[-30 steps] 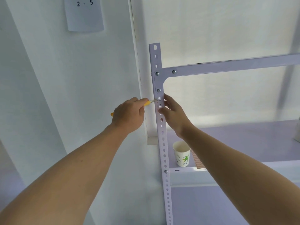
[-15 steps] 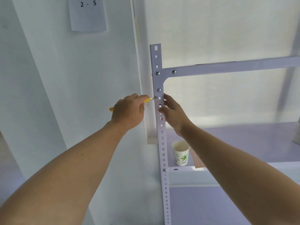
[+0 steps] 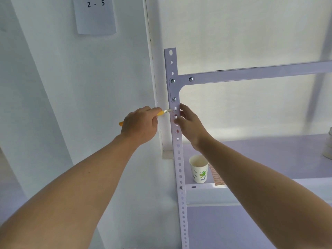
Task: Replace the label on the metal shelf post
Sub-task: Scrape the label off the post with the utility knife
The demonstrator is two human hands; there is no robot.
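Head view shows first the white metal shelf post point(image 3: 179, 168), a perforated upright whose long axis runs vertically, with a horizontal shelf beam point(image 3: 251, 73) bolted near its top. On the shelf behind stands a paper cup point(image 3: 199, 168). The right hand point(image 3: 190, 123) grips the post from its right side, fingers wrapped on the edge, holding it steady. The left hand point(image 3: 141, 124) is closed around a yellow-handled knife point(image 3: 161, 113), whose blade points right and touches the left edge of the post, level with the right fingers. The label itself is too small to see clearly; I judge it lies at the blade tip, where small reddish remains point(image 3: 173, 116) show. The blade lies across the post axis, so scraping probably goes along the post, and the left hand is the nearer one.
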